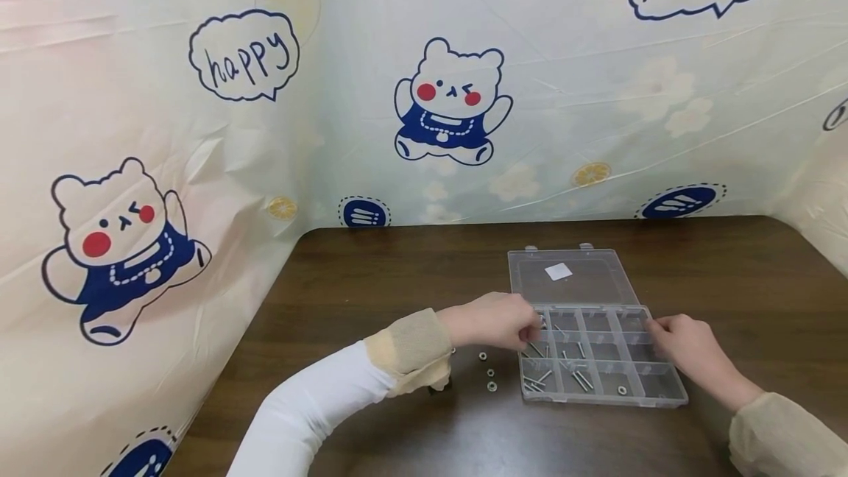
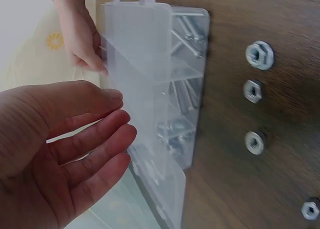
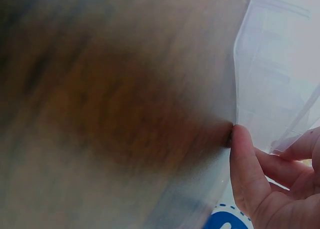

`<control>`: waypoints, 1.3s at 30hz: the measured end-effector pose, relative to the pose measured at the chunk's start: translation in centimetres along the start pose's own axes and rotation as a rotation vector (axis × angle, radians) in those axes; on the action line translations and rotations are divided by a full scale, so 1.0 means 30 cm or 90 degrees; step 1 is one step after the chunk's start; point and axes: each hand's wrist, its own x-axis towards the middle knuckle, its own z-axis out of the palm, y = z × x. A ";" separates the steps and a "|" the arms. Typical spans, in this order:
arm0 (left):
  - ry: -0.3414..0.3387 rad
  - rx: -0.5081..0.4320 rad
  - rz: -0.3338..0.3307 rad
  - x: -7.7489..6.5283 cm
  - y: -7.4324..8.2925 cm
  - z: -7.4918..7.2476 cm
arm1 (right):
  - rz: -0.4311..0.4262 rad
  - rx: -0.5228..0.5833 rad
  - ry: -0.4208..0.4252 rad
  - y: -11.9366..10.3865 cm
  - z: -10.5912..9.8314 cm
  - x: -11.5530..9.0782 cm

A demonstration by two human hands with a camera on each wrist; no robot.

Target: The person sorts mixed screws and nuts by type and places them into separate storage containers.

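Note:
A clear plastic compartment box [image 1: 606, 399] lies on the table with its lid [image 1: 599, 274] folded open to the back. My left hand [image 1: 500, 320] hovers over the box's left compartments. In the left wrist view its fingers [image 2: 102, 144] are loosely bent, and nothing shows between them and the thumb. Bolts [image 1: 583, 380] lie in several compartments, and a nut [image 1: 622, 390] sits in a front one. With thumb and fingers, my right hand [image 1: 689, 348] pinches the box's right edge; the right wrist view shows the thumb [image 3: 246, 164] against the outer wall.
Left of the box, a loose row of nuts lies on the brown table [image 1: 411, 271], among them a flange nut [image 2: 260, 55] and a hex nut [image 2: 253, 91]. A small dark object [image 1: 440, 387] is partly hidden below my left cuff. A printed curtain [image 1: 563, 94] hangs behind the table.

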 end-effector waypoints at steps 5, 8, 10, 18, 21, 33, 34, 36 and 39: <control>0.002 -0.018 -0.001 -0.022 -0.020 0.013 | 0.003 0.001 0.000 0.002 0.000 0.000; 0.002 -0.027 0.001 -0.036 -0.030 0.020 | 0.001 -0.001 0.002 0.002 0.002 0.001; 0.000 -0.039 -0.001 -0.046 -0.037 0.026 | 0.000 -0.001 0.003 0.001 0.003 0.001; -0.022 -0.057 -0.034 -0.076 -0.066 0.067 | -0.007 0.002 0.009 -0.004 0.006 -0.004; -0.025 -0.056 -0.040 -0.082 -0.074 0.085 | -0.009 0.002 0.014 -0.004 0.006 -0.005; -0.018 -0.060 -0.053 -0.099 -0.098 0.138 | -0.008 -0.002 0.012 -0.001 0.004 -0.005; -0.016 -0.057 -0.054 -0.099 -0.099 0.142 | -0.008 -0.003 0.013 -0.002 0.004 -0.006; -0.014 -0.053 -0.057 -0.100 -0.102 0.149 | -0.007 -0.003 0.014 -0.001 0.003 -0.006; -0.010 -0.051 -0.058 -0.100 -0.104 0.160 | -0.005 -0.002 0.014 0.000 0.003 -0.006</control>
